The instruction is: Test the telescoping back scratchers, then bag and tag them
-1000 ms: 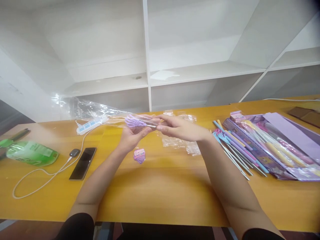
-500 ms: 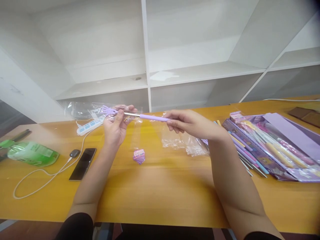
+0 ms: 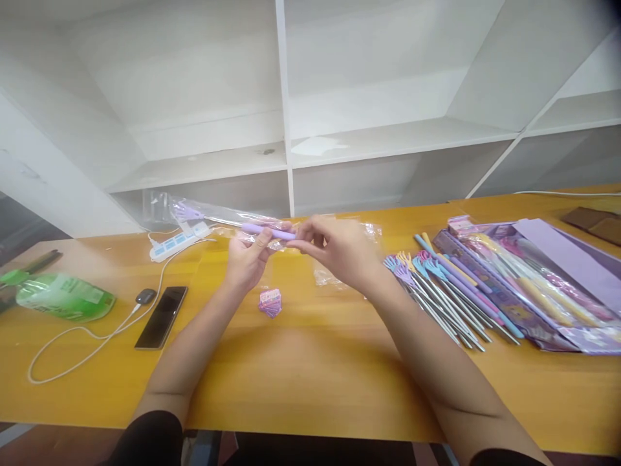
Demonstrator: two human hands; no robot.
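A purple back scratcher [image 3: 252,229] with a hand-shaped head and a metal rod lies mostly inside a long clear plastic bag [image 3: 158,207]. Its head points left, toward the far end of the bag. My left hand [image 3: 245,262] is closed around the purple handle and the bag, thumb on top. At the handle's right end, the fingers of my right hand [image 3: 342,252] are pinched; whether they also grip the bag's mouth I cannot tell. A small fanned stack of pink-purple cards [image 3: 270,302] lies on the table below my hands.
To the right lie several loose back scratcher rods with hand heads [image 3: 436,285] and coloured handles [image 3: 466,278], beside a purple box [image 3: 543,343] holding bagged ones. More clear bags [image 3: 326,277] lie behind my right hand. At left are a phone [image 3: 162,317], power strip [image 3: 179,243] and green bottle [image 3: 65,298].
The back scratcher has slid left, its head deeper into the bag. My left hand has shifted right onto the handle. My right hand has come left, close to it, uncovering the loose rods.
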